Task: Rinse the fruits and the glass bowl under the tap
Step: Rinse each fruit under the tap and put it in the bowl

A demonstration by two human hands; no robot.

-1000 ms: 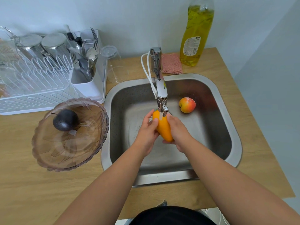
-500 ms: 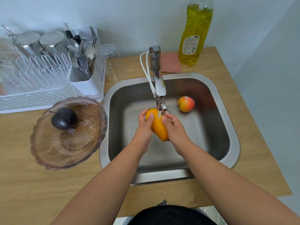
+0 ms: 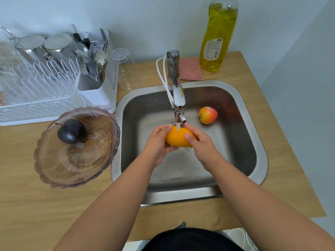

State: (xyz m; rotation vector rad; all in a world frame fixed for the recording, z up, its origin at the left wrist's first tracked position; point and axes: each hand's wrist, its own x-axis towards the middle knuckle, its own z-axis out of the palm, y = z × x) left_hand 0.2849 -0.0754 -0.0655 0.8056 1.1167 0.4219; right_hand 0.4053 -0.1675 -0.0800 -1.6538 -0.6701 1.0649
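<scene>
Orange fruit [image 3: 178, 137] now lies sideways — left hand [image 3: 157, 144], right hand [image 3: 201, 144] still gripping it.

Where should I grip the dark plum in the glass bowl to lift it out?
Probably from above, fingers around the round middle of the dark plum. It lies free at the far-left side of the glass bowl, whose raised scalloped rim blocks any sideways approach. Both hands are busy with the orange fruit.

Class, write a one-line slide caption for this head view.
Both hands, left hand and right hand, hold an orange fruit under the running tap.
</scene>
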